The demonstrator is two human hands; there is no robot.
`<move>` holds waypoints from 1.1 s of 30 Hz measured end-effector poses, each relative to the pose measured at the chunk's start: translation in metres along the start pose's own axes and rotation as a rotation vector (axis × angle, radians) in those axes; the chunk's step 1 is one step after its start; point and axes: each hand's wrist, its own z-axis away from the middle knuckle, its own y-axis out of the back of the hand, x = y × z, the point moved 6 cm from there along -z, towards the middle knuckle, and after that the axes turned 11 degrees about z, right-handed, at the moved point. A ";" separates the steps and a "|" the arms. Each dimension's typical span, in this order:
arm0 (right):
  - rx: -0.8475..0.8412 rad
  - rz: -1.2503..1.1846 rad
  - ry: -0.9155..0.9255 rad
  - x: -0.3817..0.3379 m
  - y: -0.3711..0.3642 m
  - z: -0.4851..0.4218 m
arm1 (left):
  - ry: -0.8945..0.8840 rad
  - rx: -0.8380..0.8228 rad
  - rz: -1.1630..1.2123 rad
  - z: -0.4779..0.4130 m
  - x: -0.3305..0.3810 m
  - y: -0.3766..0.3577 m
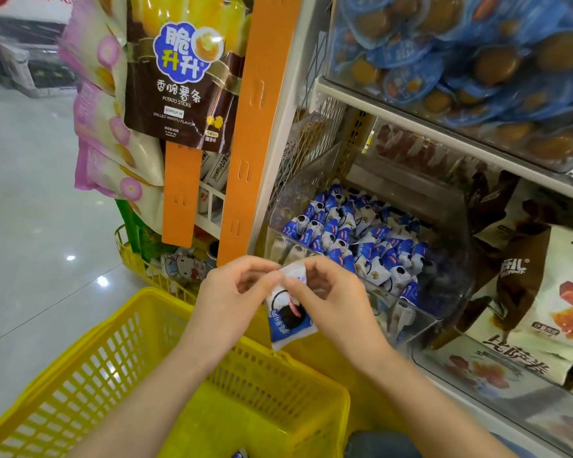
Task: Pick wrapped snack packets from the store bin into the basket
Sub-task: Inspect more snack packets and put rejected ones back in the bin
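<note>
A blue and white wrapped snack packet hangs between both my hands, above the far rim of the yellow basket. My left hand pinches its top edge from the left; my right hand pinches the same edge from the right. Just behind my hands, the clear plastic store bin holds several more packets of the same kind. Another blue packet shows at the bottom edge inside the basket.
Hanging potato stick bags and an orange display strip stand to the left above a second yellow basket. An upper bin of blue-wrapped snacks overhangs the shelf. Larger snack bags lie to the right. Glossy floor lies left.
</note>
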 end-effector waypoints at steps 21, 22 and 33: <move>0.121 -0.269 -0.173 0.011 0.016 -0.006 | 0.432 0.004 0.246 0.006 -0.021 -0.003; 0.101 -0.291 -0.177 0.011 0.017 -0.007 | 0.424 0.050 0.289 0.004 -0.019 0.001; -0.222 -0.120 -0.022 -0.002 -0.011 0.004 | 0.275 -0.035 0.434 -0.003 -0.004 0.003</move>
